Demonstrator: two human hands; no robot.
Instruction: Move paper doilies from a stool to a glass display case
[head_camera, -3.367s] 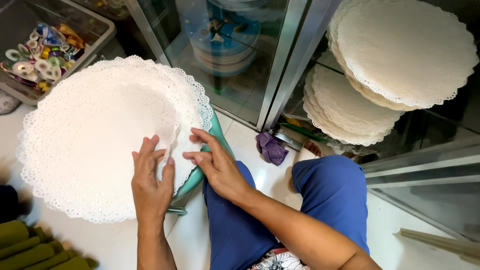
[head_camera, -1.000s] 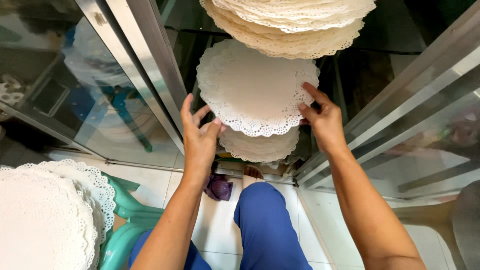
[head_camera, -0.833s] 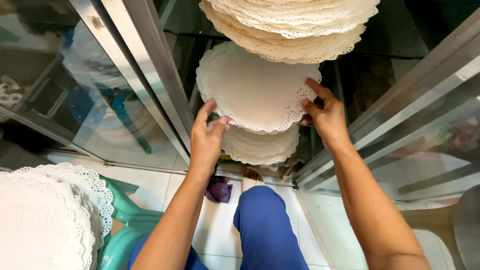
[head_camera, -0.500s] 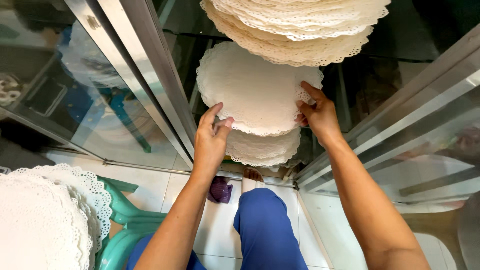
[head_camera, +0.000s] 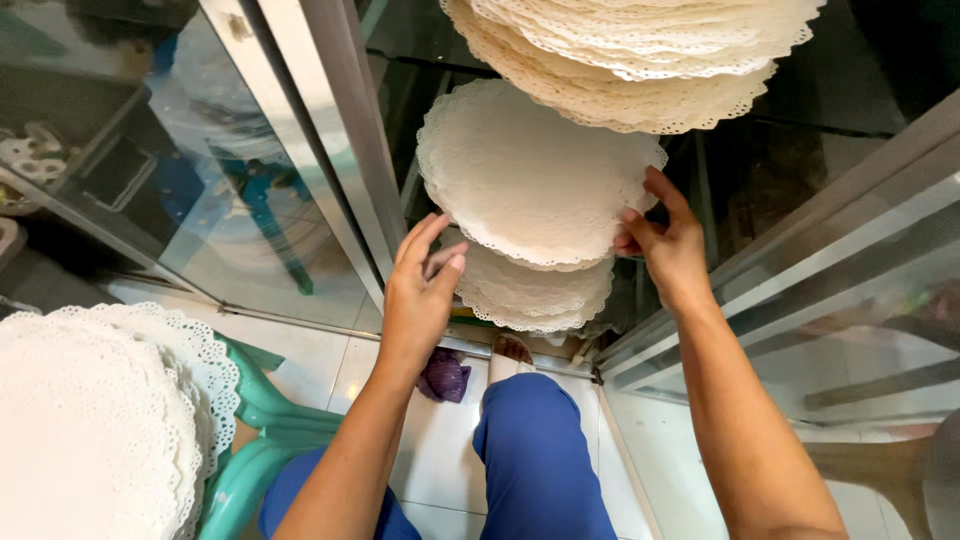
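A round white lace-edged paper doily stack (head_camera: 535, 175) lies on a glass shelf inside a display cabinet. My right hand (head_camera: 668, 245) grips its right edge with thumb and fingers. My left hand (head_camera: 422, 290) hovers with fingers apart just off its lower left edge, holding nothing. A thicker pile of doilies (head_camera: 640, 55) sits on the shelf above, and a smaller pile (head_camera: 535, 295) lies beneath.
A metal sliding-door frame (head_camera: 330, 140) runs between the glass panes. A big stack of doilies (head_camera: 95, 420) rests on a green plastic stool (head_camera: 265, 440) at lower left. A purple cloth (head_camera: 443, 375) lies on the white floor tile by my blue-trousered leg (head_camera: 535, 460).
I turned from the doilies on the stool to the cabinet. Over the last second both hands set the doily stack onto the shelf, and my left hand came off its edge.
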